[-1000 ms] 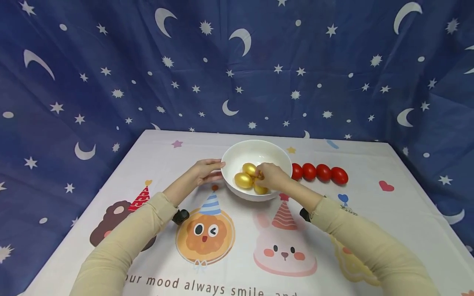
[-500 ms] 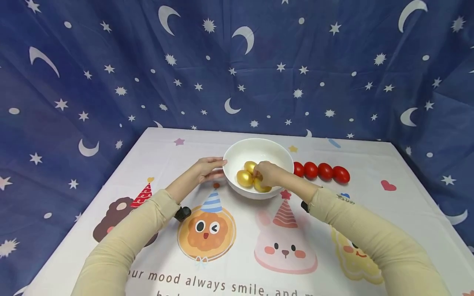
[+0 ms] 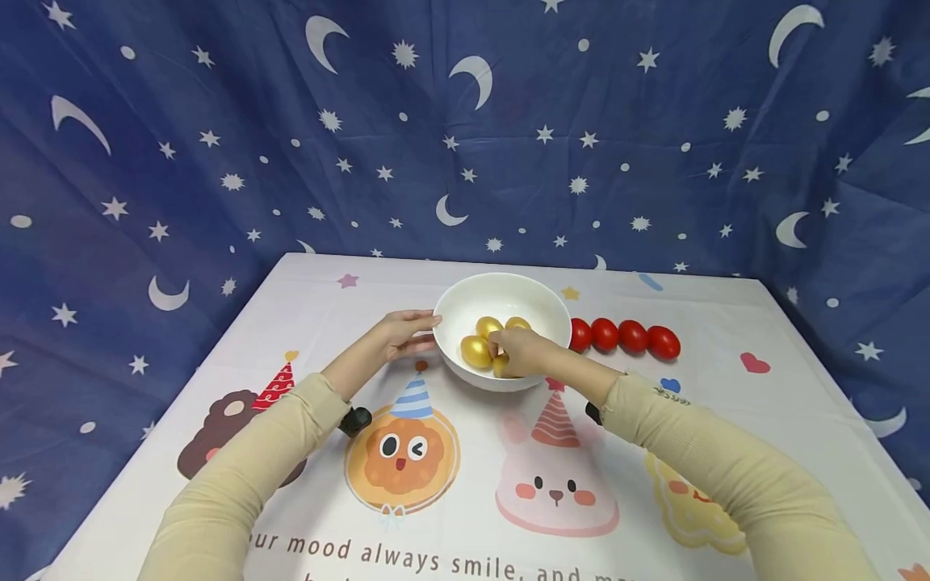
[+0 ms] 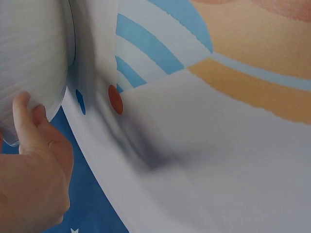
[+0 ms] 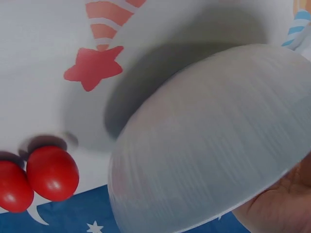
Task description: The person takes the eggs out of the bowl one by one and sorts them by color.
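Observation:
In the head view a white bowl (image 3: pixel 465 303) stands on the table with several golden eggs (image 3: pixel 475 352) inside. My left hand (image 3: pixel 402 333) holds the bowl's left rim, fingers against the outer wall; the left wrist view shows fingertips on that wall. My right hand (image 3: pixel 525 353) reaches over the right side into the bowl. Its fingers curl down around a golden egg (image 3: pixel 500 365) at the near side, which the hand partly covers. Another golden egg (image 3: pixel 517 323) peeks out behind the knuckles. In the right wrist view, the bowl's outside (image 5: pixel 209 136) hides the right fingers.
A row of red eggs (image 3: pixel 633 336) lies on the table right of the bowl, the nearest one close to its wall. The white tablecloth (image 3: pixel 450 468) carries printed cartoon figures. A blue curtain (image 3: pixel 407 121) with moons and stars hangs behind.
Inside the bowl my right hand has shifted slightly toward the near side. A golden egg at the back is now visible, and the near egg is more covered. My left hand stays at the rim.

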`<state>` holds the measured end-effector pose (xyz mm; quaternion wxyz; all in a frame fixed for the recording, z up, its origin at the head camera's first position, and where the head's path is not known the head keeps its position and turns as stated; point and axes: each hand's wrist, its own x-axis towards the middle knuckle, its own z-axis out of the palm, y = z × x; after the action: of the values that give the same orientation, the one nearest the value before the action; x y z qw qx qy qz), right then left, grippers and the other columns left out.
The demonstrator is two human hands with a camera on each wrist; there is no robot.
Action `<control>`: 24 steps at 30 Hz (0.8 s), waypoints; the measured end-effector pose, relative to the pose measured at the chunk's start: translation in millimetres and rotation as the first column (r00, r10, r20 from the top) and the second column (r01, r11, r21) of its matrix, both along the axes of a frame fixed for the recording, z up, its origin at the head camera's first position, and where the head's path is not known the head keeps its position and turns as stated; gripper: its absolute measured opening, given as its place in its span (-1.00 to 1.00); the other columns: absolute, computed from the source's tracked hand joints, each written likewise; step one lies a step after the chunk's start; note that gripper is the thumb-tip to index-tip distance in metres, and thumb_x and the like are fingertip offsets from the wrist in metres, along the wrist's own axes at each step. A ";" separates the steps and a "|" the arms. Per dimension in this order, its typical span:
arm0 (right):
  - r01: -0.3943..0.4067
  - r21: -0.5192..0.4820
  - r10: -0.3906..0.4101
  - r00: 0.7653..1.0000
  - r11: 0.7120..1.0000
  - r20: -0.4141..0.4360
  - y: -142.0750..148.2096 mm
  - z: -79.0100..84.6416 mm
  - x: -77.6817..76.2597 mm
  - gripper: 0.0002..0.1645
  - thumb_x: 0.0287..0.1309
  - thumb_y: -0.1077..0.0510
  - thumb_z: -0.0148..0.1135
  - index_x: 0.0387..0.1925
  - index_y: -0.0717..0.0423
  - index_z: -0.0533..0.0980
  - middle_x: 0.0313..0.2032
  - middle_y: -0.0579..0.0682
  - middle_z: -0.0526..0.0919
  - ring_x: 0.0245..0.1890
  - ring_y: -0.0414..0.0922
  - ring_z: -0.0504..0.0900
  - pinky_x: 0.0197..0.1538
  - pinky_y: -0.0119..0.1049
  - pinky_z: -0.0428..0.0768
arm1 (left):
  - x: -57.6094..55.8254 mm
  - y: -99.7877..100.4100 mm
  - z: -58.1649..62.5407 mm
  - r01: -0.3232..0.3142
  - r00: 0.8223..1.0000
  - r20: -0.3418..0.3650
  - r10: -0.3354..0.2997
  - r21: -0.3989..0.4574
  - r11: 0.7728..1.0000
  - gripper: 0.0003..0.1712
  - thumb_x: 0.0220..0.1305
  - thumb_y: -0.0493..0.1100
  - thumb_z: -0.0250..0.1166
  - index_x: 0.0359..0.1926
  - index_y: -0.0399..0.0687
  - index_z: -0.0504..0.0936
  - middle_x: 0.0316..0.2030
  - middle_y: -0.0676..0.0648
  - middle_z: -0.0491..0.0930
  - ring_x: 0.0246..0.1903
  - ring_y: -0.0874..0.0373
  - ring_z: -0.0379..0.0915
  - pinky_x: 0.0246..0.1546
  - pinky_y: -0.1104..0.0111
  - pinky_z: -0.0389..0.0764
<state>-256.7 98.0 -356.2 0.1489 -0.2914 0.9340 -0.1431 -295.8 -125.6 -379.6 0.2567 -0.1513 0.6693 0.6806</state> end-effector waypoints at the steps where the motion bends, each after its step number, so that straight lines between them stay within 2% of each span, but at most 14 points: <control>1: -0.003 -0.002 0.003 1.000 1.000 -0.004 0.2 0.6 0.6 -0.78 -0.07 0.37 0.20 -0.29 0.20 0.50 -0.55 -0.05 0.43 -0.43 -0.16 0.34 -0.42 -0.52 0.31 | 0.0 0.2 -0.2 0.002 1.000 0.001 -0.002 0.000 1.000 -0.40 0.33 -0.17 0.18 0.36 -0.09 0.27 0.12 -0.17 0.40 -0.41 0.25 0.53 -0.28 0.54 0.74; 7: 0.018 0.019 -0.018 1.000 1.000 0.021 1.3 7.0 3.9 -0.76 -0.05 0.32 0.23 -0.24 0.17 0.53 -0.51 -0.04 0.46 -0.40 -0.15 0.37 -0.38 -0.49 0.38 | 1.1 2.0 -0.4 0.009 1.000 0.010 -0.009 -0.008 1.000 -0.40 0.33 -0.16 0.18 0.36 -0.07 0.27 0.19 -0.18 0.38 -0.39 0.24 0.54 -0.24 0.53 0.73; 13: 0.071 -0.014 -0.070 0.996 0.997 0.051 2.8 17.3 6.5 -0.73 -0.03 0.31 0.25 -0.20 0.16 0.55 -0.46 0.01 0.47 -0.35 -0.11 0.39 -0.42 -0.51 0.39 | 1.6 3.3 1.8 0.010 1.000 0.011 -0.010 -0.010 1.000 -0.39 0.32 -0.15 0.19 0.36 -0.06 0.27 0.25 -0.21 0.34 -0.40 0.24 0.54 -0.26 0.54 0.73; 18: 0.090 -0.049 -0.089 0.996 0.995 0.031 5.8 24.4 6.0 -0.72 0.01 0.30 0.22 -0.17 0.15 0.57 -0.39 0.04 0.55 -0.32 -0.09 0.44 -0.37 -0.52 0.50 | 0.5 2.1 5.2 0.009 1.000 0.014 -0.008 -0.026 1.000 -0.38 0.32 -0.14 0.19 0.36 -0.04 0.27 0.25 -0.19 0.35 -0.40 0.25 0.53 -0.26 0.54 0.73; 24: 0.098 -0.097 -0.098 0.995 0.990 -0.003 12.3 33.3 11.2 -0.73 0.01 0.27 0.21 -0.16 0.18 0.55 -0.45 0.03 0.53 -0.40 -0.10 0.43 -0.45 -0.52 0.44 | -0.3 -0.1 4.6 0.010 1.000 0.015 -0.009 -0.041 0.999 -0.39 0.32 -0.15 0.19 0.36 -0.03 0.28 0.25 -0.18 0.34 -0.27 0.20 0.52 -0.26 0.55 0.73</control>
<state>-245.5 110.3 -322.9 0.1237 -0.2526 0.9397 -0.1943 -296.0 -125.8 -375.1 0.2616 -0.1584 0.6821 0.6642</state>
